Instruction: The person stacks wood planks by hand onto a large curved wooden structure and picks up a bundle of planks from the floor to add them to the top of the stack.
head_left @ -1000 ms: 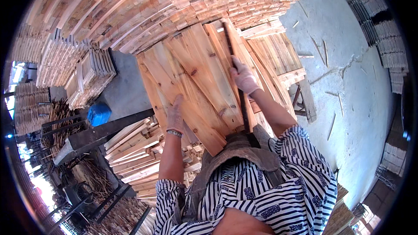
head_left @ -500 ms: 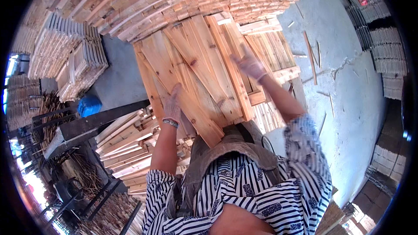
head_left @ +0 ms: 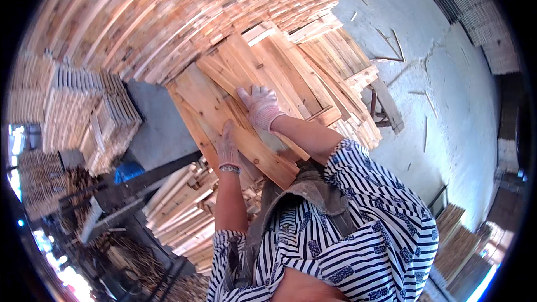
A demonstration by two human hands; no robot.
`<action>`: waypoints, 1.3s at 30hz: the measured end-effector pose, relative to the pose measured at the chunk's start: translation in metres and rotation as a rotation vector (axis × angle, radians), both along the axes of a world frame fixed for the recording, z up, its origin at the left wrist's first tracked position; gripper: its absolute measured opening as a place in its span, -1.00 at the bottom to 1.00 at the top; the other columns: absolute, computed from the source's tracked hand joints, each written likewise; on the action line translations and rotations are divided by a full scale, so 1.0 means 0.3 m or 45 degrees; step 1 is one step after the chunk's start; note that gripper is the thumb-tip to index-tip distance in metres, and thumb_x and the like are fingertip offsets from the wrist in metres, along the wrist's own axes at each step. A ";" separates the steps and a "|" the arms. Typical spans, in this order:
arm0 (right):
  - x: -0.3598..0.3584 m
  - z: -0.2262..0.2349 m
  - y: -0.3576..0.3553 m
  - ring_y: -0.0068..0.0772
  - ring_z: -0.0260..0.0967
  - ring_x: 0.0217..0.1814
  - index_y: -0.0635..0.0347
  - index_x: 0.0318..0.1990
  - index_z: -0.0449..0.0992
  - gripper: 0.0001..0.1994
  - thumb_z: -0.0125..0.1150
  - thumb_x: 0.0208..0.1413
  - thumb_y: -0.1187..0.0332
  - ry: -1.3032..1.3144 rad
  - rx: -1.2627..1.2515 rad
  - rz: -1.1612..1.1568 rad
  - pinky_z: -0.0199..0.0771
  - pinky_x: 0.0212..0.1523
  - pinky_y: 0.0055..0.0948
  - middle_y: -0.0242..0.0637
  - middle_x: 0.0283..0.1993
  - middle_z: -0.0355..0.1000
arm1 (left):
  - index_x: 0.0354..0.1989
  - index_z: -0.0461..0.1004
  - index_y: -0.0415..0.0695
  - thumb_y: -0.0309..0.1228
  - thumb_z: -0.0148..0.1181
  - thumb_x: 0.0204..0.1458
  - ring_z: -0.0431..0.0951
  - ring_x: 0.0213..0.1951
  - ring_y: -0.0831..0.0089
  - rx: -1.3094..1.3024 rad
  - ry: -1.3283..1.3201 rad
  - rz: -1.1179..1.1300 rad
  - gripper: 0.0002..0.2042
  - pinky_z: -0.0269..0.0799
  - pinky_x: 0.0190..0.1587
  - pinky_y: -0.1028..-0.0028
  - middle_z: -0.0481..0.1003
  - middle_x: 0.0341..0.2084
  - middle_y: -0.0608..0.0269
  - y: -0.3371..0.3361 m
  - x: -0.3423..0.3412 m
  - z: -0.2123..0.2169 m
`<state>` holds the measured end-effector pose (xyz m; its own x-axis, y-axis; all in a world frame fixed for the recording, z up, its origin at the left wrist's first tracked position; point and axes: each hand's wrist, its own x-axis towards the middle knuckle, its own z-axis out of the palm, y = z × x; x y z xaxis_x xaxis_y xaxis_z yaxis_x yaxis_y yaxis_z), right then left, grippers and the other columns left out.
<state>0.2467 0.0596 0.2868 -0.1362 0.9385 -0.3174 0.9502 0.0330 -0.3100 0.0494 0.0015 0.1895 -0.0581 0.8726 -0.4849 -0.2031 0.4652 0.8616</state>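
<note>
Presently, your right hand (head_left: 261, 105), in a pale knitted glove, lies palm down over the middle of the loose layer of planks (head_left: 291, 72), thumb and fingers apart, while your left hand (head_left: 226, 145), likewise gloved, rests against the angled board (head_left: 265, 159) on the near left, and whether its fingers are clamped there cannot be told. That board slants across the layer, its near end pointing toward your apron (head_left: 310, 190). Beyond the planks you face a broad stack of timber (head_left: 196, 11), with cut slats (head_left: 184, 190) piled at the lower left and a blue container (head_left: 128, 172) farther left.
</note>
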 end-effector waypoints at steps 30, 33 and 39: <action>0.725 -0.168 0.026 -0.44 0.44 0.10 0.36 0.48 -0.09 -0.13 0.23 0.23 0.05 1.407 -0.120 -0.429 0.49 0.03 -0.59 -0.03 0.17 0.47 | 0.29 0.20 -0.26 0.09 0.01 0.23 0.23 0.30 -0.09 0.550 1.587 -0.510 -0.32 0.14 0.29 0.07 0.24 0.25 -0.17 0.176 0.522 0.124; 0.761 -0.132 0.097 -0.29 0.47 0.14 0.27 0.50 -0.08 -0.09 0.23 0.19 -0.05 1.300 -0.385 -0.555 0.49 0.07 -0.43 0.06 0.19 0.45 | 0.38 0.01 -0.27 0.18 0.02 0.15 0.04 0.37 -0.24 0.206 2.167 -0.833 -0.16 0.00 0.32 -0.12 0.06 0.35 -0.25 0.141 0.420 0.041; 0.617 -0.125 0.100 0.15 0.38 0.23 0.30 0.44 -0.03 -0.08 0.23 0.12 -0.11 0.681 -0.265 -0.473 0.37 0.24 -0.13 0.27 0.15 0.39 | 0.44 -0.14 -0.29 0.30 -0.06 0.11 -0.23 0.45 -0.36 0.096 1.957 -1.075 -0.03 -0.25 0.38 -0.23 -0.16 0.43 -0.35 0.155 0.416 0.063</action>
